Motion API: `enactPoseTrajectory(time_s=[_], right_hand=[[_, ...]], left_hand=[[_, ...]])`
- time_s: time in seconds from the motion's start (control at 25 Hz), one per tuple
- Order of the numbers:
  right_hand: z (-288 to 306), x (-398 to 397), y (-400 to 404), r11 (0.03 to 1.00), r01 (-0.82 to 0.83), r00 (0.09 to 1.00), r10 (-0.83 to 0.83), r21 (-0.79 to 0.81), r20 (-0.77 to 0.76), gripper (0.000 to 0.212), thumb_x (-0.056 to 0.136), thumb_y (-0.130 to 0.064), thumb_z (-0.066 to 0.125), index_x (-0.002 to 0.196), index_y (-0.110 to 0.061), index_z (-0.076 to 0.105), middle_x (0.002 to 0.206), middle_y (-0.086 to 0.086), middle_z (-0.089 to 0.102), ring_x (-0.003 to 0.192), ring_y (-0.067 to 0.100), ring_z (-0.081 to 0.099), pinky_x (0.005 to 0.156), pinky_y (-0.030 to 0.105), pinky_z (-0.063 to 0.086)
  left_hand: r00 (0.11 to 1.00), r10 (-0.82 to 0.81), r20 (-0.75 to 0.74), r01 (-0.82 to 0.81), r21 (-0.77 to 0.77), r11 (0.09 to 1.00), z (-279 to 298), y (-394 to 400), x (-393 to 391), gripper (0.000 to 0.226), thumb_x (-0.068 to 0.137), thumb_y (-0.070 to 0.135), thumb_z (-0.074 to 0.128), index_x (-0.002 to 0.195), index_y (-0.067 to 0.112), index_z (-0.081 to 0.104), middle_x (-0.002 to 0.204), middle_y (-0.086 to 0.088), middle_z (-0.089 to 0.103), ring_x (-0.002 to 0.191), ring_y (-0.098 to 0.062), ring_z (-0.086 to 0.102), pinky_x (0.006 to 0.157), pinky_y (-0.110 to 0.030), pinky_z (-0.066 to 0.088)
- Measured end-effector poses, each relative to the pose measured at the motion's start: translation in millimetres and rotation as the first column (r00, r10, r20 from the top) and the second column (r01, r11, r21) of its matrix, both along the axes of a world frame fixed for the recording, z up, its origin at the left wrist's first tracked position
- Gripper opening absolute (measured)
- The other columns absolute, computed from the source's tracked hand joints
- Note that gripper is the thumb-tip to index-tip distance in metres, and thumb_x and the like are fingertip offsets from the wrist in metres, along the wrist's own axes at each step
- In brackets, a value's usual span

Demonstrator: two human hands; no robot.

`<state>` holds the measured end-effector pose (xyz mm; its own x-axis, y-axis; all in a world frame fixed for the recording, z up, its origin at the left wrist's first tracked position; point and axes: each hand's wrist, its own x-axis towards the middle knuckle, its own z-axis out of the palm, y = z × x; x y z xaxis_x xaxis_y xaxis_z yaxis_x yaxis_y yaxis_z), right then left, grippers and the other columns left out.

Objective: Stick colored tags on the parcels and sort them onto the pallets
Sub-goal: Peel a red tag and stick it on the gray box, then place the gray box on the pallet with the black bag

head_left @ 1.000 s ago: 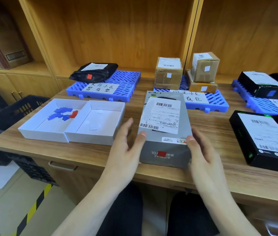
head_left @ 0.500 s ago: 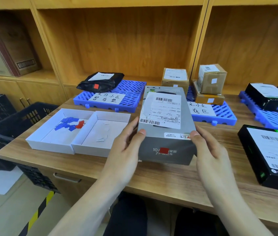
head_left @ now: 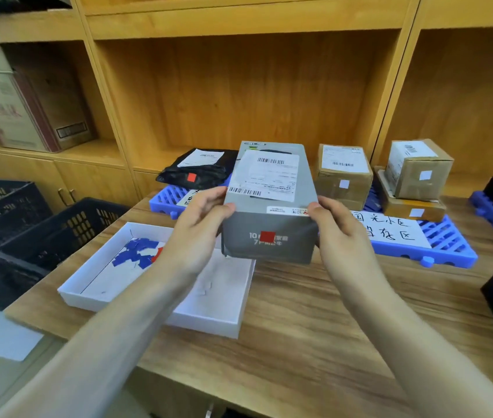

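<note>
Both hands, left hand (head_left: 200,233) and right hand (head_left: 340,236), grip the red-tagged grey parcel (head_left: 269,206) above the tabletop (head_left: 314,312).

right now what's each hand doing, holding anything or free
Left hand: holding the grey parcel by its left side, fingers curled round it.
Right hand: holding the same parcel by its right side, thumb on top.

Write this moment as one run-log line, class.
left hand + right hand: hold grey parcel | red tag: on | above table
</note>
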<state>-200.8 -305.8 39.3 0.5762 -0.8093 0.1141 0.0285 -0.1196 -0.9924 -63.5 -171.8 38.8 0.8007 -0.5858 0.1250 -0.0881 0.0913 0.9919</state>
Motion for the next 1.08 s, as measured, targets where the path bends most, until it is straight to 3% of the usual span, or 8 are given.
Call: enactPoseTrajectory(time_s=[0.12,0.28,0.48,0.6,0.68,0.84,0.92,1.08], right_hand=[[1,42,-24,1.000,0.015,1.000,-0.015,-0.010,-0.009,0.023,0.100,-0.033,0.052,0.121,-0.029,0.060,0.094,-0.028,0.059,0.086,-0.011,0.055,0.071,0.017,0.042],[-4,97,-55,0.998,0.034,0.999,-0.033,0.049,-0.019,0.026,0.100,-0.030,0.053,0.124,-0.024,0.058,0.098,-0.018,0.062,0.083,-0.004,0.056,0.065,0.018,0.041],[-18,152,-86,0.998,0.054,0.997,-0.052,0.040,-0.055,0.033,0.098,-0.031,0.054,0.129,-0.019,0.057,0.120,-0.003,0.065,0.096,0.010,0.060,0.082,0.029,0.048],[-31,173,-99,0.999,0.049,0.996,-0.048,0.018,-0.075,0.036,0.097,-0.032,0.055,0.131,-0.019,0.055,0.119,-0.003,0.064,0.102,0.013,0.060,0.077,0.027,0.048],[-38,183,-105,0.999,0.052,0.995,-0.052,0.000,-0.084,0.037,0.097,-0.033,0.057,0.131,-0.019,0.054,0.121,-0.004,0.065,0.106,0.014,0.061,0.085,0.031,0.050],[-45,203,-122,0.997,0.063,0.994,-0.066,-0.042,-0.086,0.040,0.097,-0.035,0.057,0.133,-0.019,0.053,0.124,-0.002,0.064,0.107,0.015,0.061,0.082,0.027,0.045],[-46,212,-127,0.997,0.058,0.995,-0.062,-0.046,-0.076,0.039,0.098,-0.036,0.056,0.132,-0.018,0.053,0.124,0.000,0.064,0.108,0.017,0.061,0.086,0.030,0.048],[-47,226,-129,0.998,0.049,0.996,-0.051,-0.031,-0.075,0.037,0.098,-0.038,0.055,0.130,-0.020,0.051,0.121,-0.001,0.063,0.112,0.021,0.062,0.097,0.041,0.050]], left_hand=[[1.000,0.006,-0.017,-0.006,0.037,0.999,4,-24,43,0.031,0.099,0.008,0.052,0.127,0.014,0.062,0.118,-0.002,0.070,0.099,-0.011,0.064,0.083,-0.027,0.049],[1.000,-0.007,0.022,0.004,0.123,0.992,5,-58,95,0.032,0.099,0.007,0.051,0.127,0.014,0.064,0.115,0.001,0.072,0.092,-0.003,0.067,0.081,-0.022,0.053],[0.995,0.083,0.054,-0.092,0.206,0.974,-3,-93,149,0.057,0.073,0.029,0.064,0.128,0.014,0.067,0.130,-0.002,0.067,0.121,-0.019,0.061,0.109,-0.042,0.047],[0.993,0.107,0.057,-0.117,0.237,0.964,-15,-108,170,0.039,0.091,0.014,0.064,0.129,0.010,0.064,0.125,-0.005,0.068,0.120,-0.019,0.062,0.107,-0.038,0.048],[0.991,0.107,0.077,-0.121,0.219,0.968,-23,-115,179,0.036,0.096,0.010,0.060,0.132,0.008,0.062,0.122,-0.004,0.069,0.112,-0.017,0.064,0.098,-0.031,0.052],[0.988,0.074,0.137,-0.101,0.201,0.975,-29,-126,188,0.029,0.101,0.011,0.054,0.129,0.015,0.062,0.115,0.004,0.069,0.097,-0.001,0.065,0.086,-0.016,0.051],[0.982,0.068,0.175,-0.103,0.198,0.975,-30,-132,191,0.028,0.102,0.011,0.052,0.128,0.017,0.061,0.113,0.009,0.069,0.097,0.003,0.063,0.089,-0.015,0.048],[0.962,0.127,0.240,-0.176,0.194,0.965,-29,-140,198,0.027,0.103,0.009,0.049,0.108,0.031,0.063,0.091,0.026,0.067,0.086,0.012,0.063,0.084,-0.016,0.049]])
